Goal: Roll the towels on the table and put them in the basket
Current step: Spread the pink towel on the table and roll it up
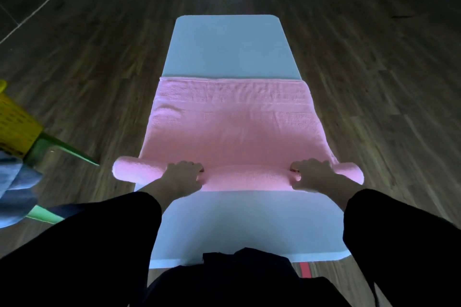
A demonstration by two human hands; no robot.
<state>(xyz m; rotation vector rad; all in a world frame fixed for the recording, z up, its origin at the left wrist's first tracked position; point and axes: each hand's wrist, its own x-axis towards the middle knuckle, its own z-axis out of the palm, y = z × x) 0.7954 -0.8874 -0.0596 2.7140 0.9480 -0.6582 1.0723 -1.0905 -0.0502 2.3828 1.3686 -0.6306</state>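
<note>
Head view: my left hand (pixel 183 177) and right hand (pixel 311 176) grip the half-rolled pink towel (pixel 232 127); I should press evenly and roll it tight.

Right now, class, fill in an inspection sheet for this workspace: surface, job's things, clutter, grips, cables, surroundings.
Surface: white table, far part bare.
Job's things: pink towel across the table, near edge rolled, roll ends overhanging both sides; yellow basket at the left, off the table.
Clutter: blue cloth beside a green frame, below the basket in view.
Grips: left hand and right hand each curled over the roll.
Cables: nothing seen.
Surroundings: dark wood floor; red strip on it by the table's near corner.
</note>
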